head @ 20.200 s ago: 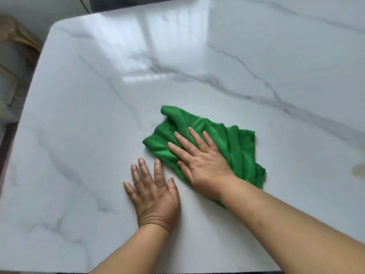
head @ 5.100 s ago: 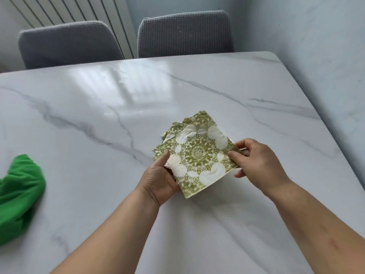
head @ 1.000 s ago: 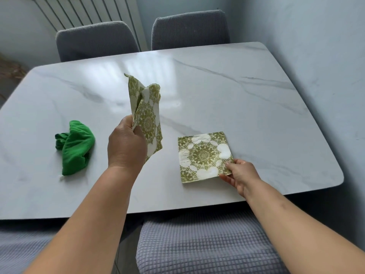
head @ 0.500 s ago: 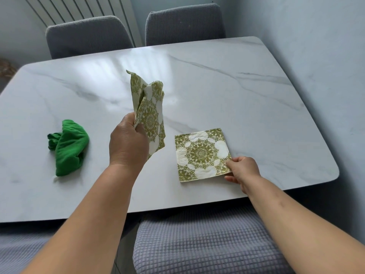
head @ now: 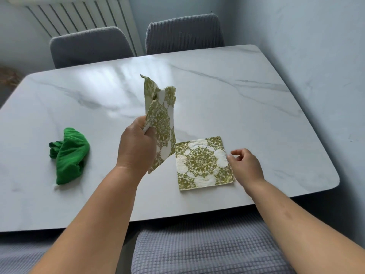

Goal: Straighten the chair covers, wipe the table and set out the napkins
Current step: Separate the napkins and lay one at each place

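My left hand (head: 136, 147) grips a bunch of green-patterned paper napkins (head: 161, 119) upright above the white marble table (head: 227, 99). One napkin (head: 203, 162) of the same pattern lies flat near the table's front right edge. My right hand (head: 246, 165) hovers just right of that napkin with loosely curled fingers, holding nothing. A crumpled green cloth (head: 68, 155) lies on the table to the left.
Two grey-covered chairs (head: 88, 46) (head: 184, 32) stand at the far side, in front of a white radiator (head: 79, 16). Grey-covered chair seats (head: 207, 250) sit under the near edge. A pale wall (head: 316, 46) runs along the table's right side.
My right hand has let go of the flat napkin's corner and lifted slightly to the right. The left hand still holds the remaining napkins upright.
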A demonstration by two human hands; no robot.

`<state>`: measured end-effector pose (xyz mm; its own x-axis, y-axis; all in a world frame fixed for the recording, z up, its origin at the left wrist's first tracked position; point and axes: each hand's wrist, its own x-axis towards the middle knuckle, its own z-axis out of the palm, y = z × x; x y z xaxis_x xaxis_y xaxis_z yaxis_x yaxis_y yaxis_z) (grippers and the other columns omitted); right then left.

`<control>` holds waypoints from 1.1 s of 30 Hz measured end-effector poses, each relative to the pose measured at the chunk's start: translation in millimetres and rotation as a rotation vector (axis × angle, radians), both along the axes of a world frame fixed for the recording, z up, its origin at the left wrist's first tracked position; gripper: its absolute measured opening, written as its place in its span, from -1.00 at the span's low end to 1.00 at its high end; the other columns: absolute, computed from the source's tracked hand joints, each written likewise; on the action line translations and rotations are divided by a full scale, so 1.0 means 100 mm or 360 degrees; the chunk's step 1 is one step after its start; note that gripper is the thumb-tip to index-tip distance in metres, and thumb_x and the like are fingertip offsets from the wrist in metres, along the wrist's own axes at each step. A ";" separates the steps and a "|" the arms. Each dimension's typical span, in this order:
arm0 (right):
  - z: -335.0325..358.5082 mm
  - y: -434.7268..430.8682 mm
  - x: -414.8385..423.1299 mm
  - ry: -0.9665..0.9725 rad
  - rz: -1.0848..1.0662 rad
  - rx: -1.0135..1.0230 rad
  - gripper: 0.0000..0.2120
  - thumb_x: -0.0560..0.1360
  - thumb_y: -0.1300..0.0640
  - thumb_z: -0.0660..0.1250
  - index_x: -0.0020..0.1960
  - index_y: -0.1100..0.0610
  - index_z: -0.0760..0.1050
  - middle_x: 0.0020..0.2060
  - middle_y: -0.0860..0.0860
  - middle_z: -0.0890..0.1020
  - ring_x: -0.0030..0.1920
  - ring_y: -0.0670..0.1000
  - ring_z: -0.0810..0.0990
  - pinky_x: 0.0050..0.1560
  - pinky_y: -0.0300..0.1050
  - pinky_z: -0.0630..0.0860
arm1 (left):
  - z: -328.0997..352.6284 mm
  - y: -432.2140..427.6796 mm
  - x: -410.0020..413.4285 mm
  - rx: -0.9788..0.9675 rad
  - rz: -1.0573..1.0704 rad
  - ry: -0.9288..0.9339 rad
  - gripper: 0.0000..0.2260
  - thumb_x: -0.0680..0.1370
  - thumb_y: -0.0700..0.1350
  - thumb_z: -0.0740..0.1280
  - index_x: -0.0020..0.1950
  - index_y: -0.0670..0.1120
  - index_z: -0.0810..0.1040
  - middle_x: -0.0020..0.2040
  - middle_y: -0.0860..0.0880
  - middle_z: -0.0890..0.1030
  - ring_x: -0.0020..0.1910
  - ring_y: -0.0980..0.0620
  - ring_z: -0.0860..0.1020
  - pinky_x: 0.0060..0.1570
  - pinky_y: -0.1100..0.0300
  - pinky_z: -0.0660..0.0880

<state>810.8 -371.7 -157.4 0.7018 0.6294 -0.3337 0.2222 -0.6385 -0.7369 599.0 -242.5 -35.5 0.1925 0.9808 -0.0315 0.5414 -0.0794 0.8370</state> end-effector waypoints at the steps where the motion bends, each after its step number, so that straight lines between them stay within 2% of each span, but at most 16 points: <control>1: 0.07 0.07 -0.02 0.0134 0.0026 0.0130 -0.74 0.55 0.00 0.31 0.18 0.11 0.50 0.04 0.08 0.58 -0.10 0.01 0.56 -0.16 -0.12 0.49 | 0.06 0.01 0.03 -0.0054 -0.0032 -0.0078 -0.86 0.54 -0.18 0.22 -0.12 -0.02 0.55 -0.31 0.02 0.57 -0.35 -0.05 0.49 -0.33 0.11 0.45; 2: 0.15 0.14 -0.04 0.0298 0.0061 0.0230 -0.75 0.56 -0.01 0.31 0.17 0.09 0.50 0.05 0.07 0.59 -0.08 -0.01 0.57 -0.17 -0.13 0.53 | 0.12 0.01 0.06 -0.0128 -0.0071 -0.0162 -0.86 0.55 -0.19 0.24 -0.10 -0.03 0.57 -0.28 0.00 0.61 -0.34 -0.03 0.55 -0.35 0.12 0.49; 4: 0.30 0.29 -0.06 0.0598 0.0132 0.0308 -0.71 0.56 -0.09 0.28 0.19 0.05 0.46 0.13 0.05 0.57 0.05 -0.02 0.57 -0.02 -0.07 0.58 | 0.22 0.02 0.09 -0.0334 -0.0146 -0.0383 -0.87 0.57 -0.22 0.27 -0.04 -0.06 0.60 -0.17 -0.03 0.70 -0.24 -0.01 0.67 -0.31 0.12 0.59; 6: 0.44 0.45 -0.06 0.0966 0.0183 0.0401 -0.52 0.52 -0.25 0.23 0.27 0.06 0.43 0.20 0.03 0.56 0.18 0.04 0.54 0.18 0.03 0.53 | 0.30 0.05 0.12 -0.0547 -0.0217 -0.0611 -0.87 0.56 -0.27 0.29 0.03 -0.12 0.60 -0.11 -0.07 0.71 -0.16 -0.05 0.69 -0.27 0.11 0.62; 8: 0.57 0.59 -0.03 0.1418 0.0207 0.0559 -0.38 0.45 -0.34 0.20 0.32 0.07 0.46 0.20 0.02 0.61 0.21 0.07 0.58 0.23 0.09 0.51 | 0.31 0.12 0.12 -0.0700 -0.0240 -0.0811 -0.83 0.55 -0.31 0.27 0.09 -0.17 0.59 -0.04 -0.13 0.70 -0.08 -0.11 0.68 -0.19 0.04 0.62; 10: 0.71 0.72 0.04 0.1652 0.0275 0.0672 -0.39 0.44 -0.32 0.23 0.31 0.08 0.49 0.18 0.07 0.65 0.18 0.11 0.62 0.19 0.14 0.52 | 0.28 0.21 0.13 -0.0772 -0.0194 -0.0884 -0.79 0.55 -0.33 0.26 0.15 -0.22 0.56 0.03 -0.17 0.68 -0.01 -0.17 0.66 -0.12 -0.03 0.60; 12: 0.83 0.83 0.10 0.1605 0.0296 0.0708 -0.43 0.46 -0.21 0.33 0.28 0.18 0.50 0.11 0.17 0.67 0.10 0.17 0.66 0.06 0.10 0.59 | 0.21 0.29 0.12 -0.0807 -0.0128 -0.0874 -0.77 0.54 -0.34 0.26 0.19 -0.26 0.53 0.05 -0.20 0.67 0.01 -0.21 0.65 -0.11 -0.04 0.60; 14: 0.88 0.93 0.17 0.1476 0.0280 0.0723 -0.56 0.45 0.01 0.42 0.23 0.23 0.50 0.01 0.17 0.68 -0.06 0.12 0.68 -0.18 -0.05 0.62 | 0.14 0.34 0.11 -0.0846 -0.0060 -0.0846 -0.76 0.54 -0.35 0.26 0.20 -0.29 0.52 0.04 -0.22 0.67 -0.01 -0.21 0.65 -0.15 -0.02 0.61; 15: 0.89 0.96 0.20 0.1397 0.0300 0.0726 -0.61 0.45 0.12 0.44 0.21 0.24 0.50 -0.01 0.17 0.68 -0.10 0.09 0.68 -0.23 -0.09 0.61 | 0.10 0.36 0.11 -0.0869 -0.0044 -0.0833 -0.76 0.54 -0.34 0.27 0.20 -0.30 0.51 0.04 -0.23 0.67 -0.03 -0.20 0.66 -0.17 0.00 0.62; 19: 0.84 1.12 0.31 0.1006 0.0467 0.0708 -0.76 0.45 0.30 0.45 0.10 0.23 0.56 -0.10 0.16 0.70 -0.13 0.08 0.68 -0.14 -0.05 0.64 | -0.06 0.43 0.17 -0.0971 0.0012 -0.0770 -0.75 0.52 -0.31 0.33 0.20 -0.26 0.52 0.03 -0.21 0.68 -0.02 -0.21 0.66 -0.02 -0.07 0.58; 21: 0.79 1.22 0.35 0.0873 0.0512 0.0654 -0.75 0.45 0.29 0.46 0.11 0.20 0.56 -0.15 0.13 0.72 -0.13 0.08 0.70 -0.10 -0.02 0.63 | -0.14 0.49 0.20 -0.1007 0.0036 -0.0798 -0.75 0.51 -0.30 0.34 0.18 -0.24 0.53 -0.01 -0.18 0.69 -0.05 -0.18 0.66 0.00 -0.07 0.57; 23: 0.76 1.31 0.38 0.0789 0.0530 0.0585 -0.71 0.46 0.27 0.45 0.17 0.19 0.54 -0.19 0.09 0.73 -0.15 0.04 0.71 -0.14 -0.08 0.62 | -0.22 0.54 0.24 -0.1031 0.0054 -0.0842 -0.81 0.51 -0.31 0.34 0.11 -0.23 0.53 -0.18 -0.09 0.70 -0.21 -0.06 0.67 -0.18 0.07 0.59; 25: 0.71 1.46 0.43 0.0768 0.0595 0.0509 -0.70 0.48 0.23 0.43 0.19 0.14 0.51 -0.25 0.04 0.72 -0.24 -0.07 0.69 -0.27 -0.22 0.58 | -0.34 0.63 0.28 -0.1038 0.0117 -0.0860 -0.87 0.51 -0.33 0.34 0.03 -0.19 0.50 -0.29 -0.05 0.65 -0.34 0.03 0.62 -0.34 0.18 0.55; 27: 0.69 1.56 0.44 0.0744 0.0655 0.0414 -0.68 0.48 0.16 0.44 0.19 0.09 0.46 -0.20 0.07 0.71 -0.25 -0.13 0.67 -0.31 -0.29 0.53 | -0.42 0.69 0.30 -0.1048 0.0152 -0.0865 -0.87 0.52 -0.34 0.33 0.01 -0.17 0.49 -0.26 -0.07 0.62 -0.33 0.02 0.59 -0.35 0.18 0.53; 30: 0.59 1.74 0.45 0.0632 0.0717 0.0200 -0.58 0.44 0.04 0.49 0.22 0.12 0.46 0.01 0.09 0.65 -0.06 -0.05 0.62 -0.22 -0.22 0.48 | -0.57 0.80 0.32 -0.1026 0.0172 -0.0851 -0.84 0.51 -0.35 0.33 0.06 -0.18 0.51 -0.24 -0.07 0.65 -0.28 -0.02 0.61 -0.29 0.14 0.54; 33: 0.50 1.94 0.46 0.0516 0.0629 0.0118 -0.68 0.37 0.06 0.55 -0.03 0.22 0.55 -0.09 0.10 0.68 -0.12 0.05 0.66 -0.17 -0.05 0.58 | -0.68 0.95 0.35 -0.0998 0.0170 -0.0886 -0.78 0.51 -0.35 0.33 0.12 -0.16 0.52 -0.11 -0.11 0.68 -0.18 -0.06 0.64 -0.20 0.09 0.56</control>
